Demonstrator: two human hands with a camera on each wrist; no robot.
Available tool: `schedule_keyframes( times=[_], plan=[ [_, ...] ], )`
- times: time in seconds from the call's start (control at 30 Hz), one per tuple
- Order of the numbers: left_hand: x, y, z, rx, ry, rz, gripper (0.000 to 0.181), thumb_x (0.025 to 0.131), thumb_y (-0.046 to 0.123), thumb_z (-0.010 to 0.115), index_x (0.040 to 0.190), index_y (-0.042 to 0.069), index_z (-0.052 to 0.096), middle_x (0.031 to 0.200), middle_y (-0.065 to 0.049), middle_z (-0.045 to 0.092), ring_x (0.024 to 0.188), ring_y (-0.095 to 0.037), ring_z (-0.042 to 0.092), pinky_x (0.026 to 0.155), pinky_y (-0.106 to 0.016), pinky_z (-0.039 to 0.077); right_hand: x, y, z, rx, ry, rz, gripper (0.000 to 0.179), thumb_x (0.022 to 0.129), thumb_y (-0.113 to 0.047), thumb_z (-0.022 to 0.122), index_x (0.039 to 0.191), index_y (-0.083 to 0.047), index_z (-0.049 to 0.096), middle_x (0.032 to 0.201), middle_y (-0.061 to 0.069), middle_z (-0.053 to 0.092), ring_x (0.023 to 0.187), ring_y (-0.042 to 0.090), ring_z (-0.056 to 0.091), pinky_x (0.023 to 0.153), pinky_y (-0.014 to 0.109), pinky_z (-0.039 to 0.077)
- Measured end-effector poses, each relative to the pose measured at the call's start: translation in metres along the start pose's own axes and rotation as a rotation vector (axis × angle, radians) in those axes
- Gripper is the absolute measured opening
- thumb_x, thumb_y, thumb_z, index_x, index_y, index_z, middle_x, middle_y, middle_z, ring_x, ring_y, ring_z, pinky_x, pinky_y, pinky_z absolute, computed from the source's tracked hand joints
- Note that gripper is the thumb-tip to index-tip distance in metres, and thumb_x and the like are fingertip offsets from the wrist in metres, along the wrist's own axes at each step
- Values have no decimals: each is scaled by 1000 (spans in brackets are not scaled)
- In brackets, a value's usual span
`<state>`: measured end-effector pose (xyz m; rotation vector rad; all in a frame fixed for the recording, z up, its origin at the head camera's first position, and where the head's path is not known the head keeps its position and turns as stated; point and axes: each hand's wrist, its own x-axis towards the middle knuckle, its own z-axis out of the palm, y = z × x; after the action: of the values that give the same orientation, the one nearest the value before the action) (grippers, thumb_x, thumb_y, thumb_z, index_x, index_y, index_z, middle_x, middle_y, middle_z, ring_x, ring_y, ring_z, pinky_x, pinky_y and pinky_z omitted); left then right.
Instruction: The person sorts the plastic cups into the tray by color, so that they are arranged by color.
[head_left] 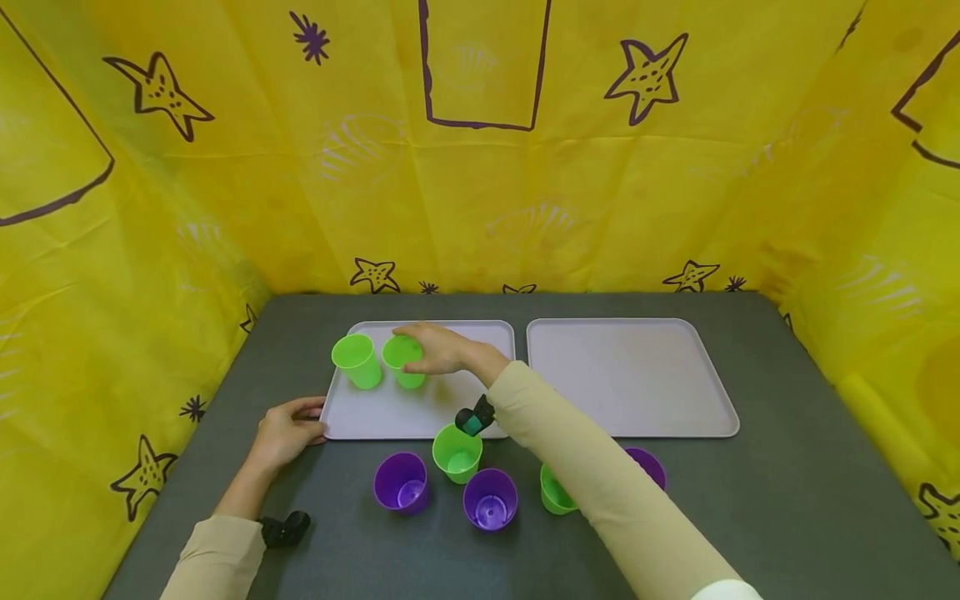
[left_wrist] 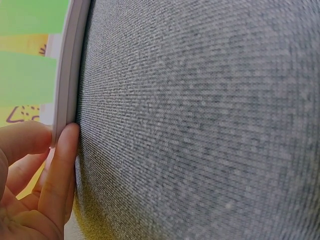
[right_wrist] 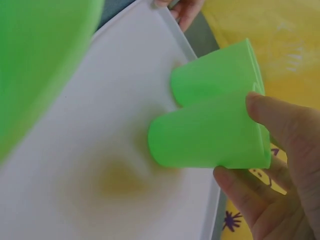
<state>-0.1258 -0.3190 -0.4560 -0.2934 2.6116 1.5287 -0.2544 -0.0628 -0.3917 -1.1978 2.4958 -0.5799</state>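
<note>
With fingers and thumb at its rim, my right hand (head_left: 438, 348) holds a green cup (head_left: 410, 379) upright over the left white tray (head_left: 427, 412). The cup's base is at the tray surface in the right wrist view. Beside it, to the left, a second green cup (head_left: 358, 363) stands upright on the same tray. My left hand (head_left: 285, 431) pinches the tray's near left corner, the thumb on the rim and fingertips at the edge in the left wrist view.
A second white tray (head_left: 630, 379) lies to the right. In front of the trays stand green cups (head_left: 457, 457), (head_left: 553, 493) and purple cups (head_left: 401, 485), (head_left: 491, 502), (head_left: 649, 465); my right sleeve (head_left: 592, 475) partly covers two. Yellow patterned cloth (head_left: 480, 208) walls the grey table (head_left: 337, 550).
</note>
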Motion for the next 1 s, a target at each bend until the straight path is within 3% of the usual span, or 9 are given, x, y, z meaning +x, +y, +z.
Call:
schedule_keyframes(
  times=[0.47,1.0],
  plan=[
    [1,-1,0,8,-1,3,50,78,-6,63,125,-12,48,110,-32,54,77,-11,64,65,-28,56,-2,0,1,24,11,-32,64,88,-29,59,141,-5,34,144,10,38,134,21,32,111,24,23],
    [1,-2,-1,1,2,12,50,78,-6,63,125,-12,48,111,-32,54,77,-10,64,65,-27,56,3,-1,6,7,15,-13,64,89,-28,59,143,-7,31,144,8,37,134,21,32,111,27,24]
  ],
)
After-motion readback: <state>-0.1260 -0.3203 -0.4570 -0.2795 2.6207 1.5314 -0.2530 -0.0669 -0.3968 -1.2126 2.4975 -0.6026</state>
